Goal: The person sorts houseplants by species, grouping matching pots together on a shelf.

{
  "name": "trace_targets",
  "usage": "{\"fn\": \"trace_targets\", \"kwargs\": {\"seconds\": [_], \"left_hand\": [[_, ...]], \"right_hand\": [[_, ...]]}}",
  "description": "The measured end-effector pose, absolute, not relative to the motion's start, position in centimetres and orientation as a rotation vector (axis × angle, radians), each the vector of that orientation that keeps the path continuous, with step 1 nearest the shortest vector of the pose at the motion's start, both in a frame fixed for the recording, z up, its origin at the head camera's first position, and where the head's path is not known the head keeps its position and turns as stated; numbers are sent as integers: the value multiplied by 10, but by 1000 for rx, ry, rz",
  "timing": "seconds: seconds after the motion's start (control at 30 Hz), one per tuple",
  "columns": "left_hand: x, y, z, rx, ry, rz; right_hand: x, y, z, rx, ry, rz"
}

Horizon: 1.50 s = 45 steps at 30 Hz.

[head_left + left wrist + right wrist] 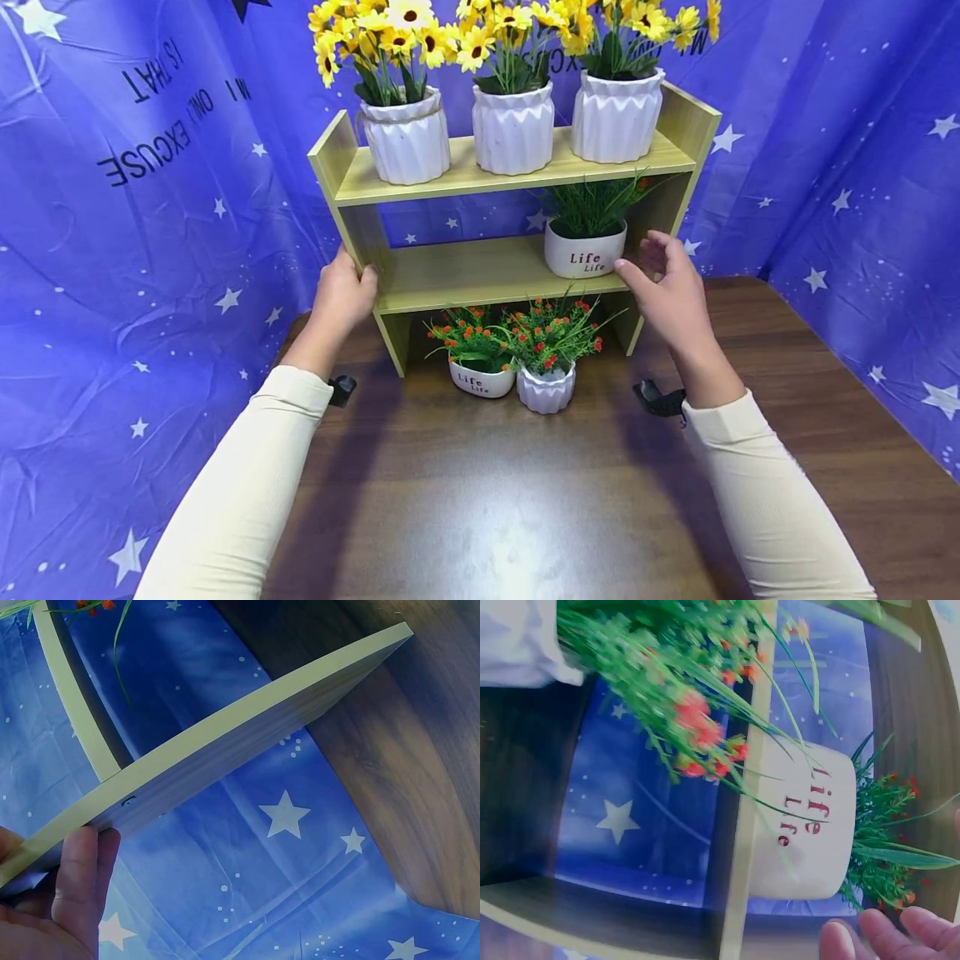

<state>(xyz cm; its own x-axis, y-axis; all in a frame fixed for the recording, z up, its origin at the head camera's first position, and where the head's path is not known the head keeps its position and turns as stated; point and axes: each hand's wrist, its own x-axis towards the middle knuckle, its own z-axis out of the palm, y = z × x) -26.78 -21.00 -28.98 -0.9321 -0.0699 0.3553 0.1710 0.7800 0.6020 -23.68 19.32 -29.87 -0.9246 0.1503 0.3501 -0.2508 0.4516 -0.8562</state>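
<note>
My left hand (pixel 345 290) grips the left side panel of a light wooden shelf (pixel 457 271), its thumb round the front edge. In the left wrist view the fingers (pixel 76 870) press against the outer face of that panel (pixel 225 739). On the right end of the middle board stands a white oval pot (pixel 584 252) marked "Life", with grassy green leaves and small red flowers. My right hand (pixel 671 292) is beside it, fingers loosely bent, thumb tip right at the pot's edge. In the right wrist view its fingers (pixel 885 937) stand apart from the pot (pixel 810 832).
Three white fluted pots (pixel 513 129) with yellow flowers line the top board. Below, on the brown table (pixel 480 483), a second oval "Life" pot (pixel 482 382) and a small fluted pot (pixel 546 392) hold red-flowered plants. A blue starry curtain (pixel 150 250) surrounds the table.
</note>
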Motion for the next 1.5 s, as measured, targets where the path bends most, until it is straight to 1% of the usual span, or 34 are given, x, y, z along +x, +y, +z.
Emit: {"fn": "trace_targets", "kwargs": {"seconds": [0.2, 0.33, 0.53, 0.73, 1.0, 1.5], "left_hand": [[-268, -210, -290, -77, -2624, -938], [-267, -209, -289, -73, -2612, -948], [-269, -209, -290, -55, -2621, -943], [-268, -210, -293, -39, -2612, -928], [-267, -209, -292, -26, -2616, -903], [-267, -209, -291, -17, -2607, -920]], "right_hand": [[-200, 195, -332, 1, -2192, 1492], [-183, 194, -359, -69, -2188, 1518], [-174, 183, -402, -110, -2281, 1576], [-178, 172, -432, -107, -2438, 1622], [-186, 159, -447, -63, -2534, 1619], [-196, 142, -452, -43, -2557, 1666]]}}
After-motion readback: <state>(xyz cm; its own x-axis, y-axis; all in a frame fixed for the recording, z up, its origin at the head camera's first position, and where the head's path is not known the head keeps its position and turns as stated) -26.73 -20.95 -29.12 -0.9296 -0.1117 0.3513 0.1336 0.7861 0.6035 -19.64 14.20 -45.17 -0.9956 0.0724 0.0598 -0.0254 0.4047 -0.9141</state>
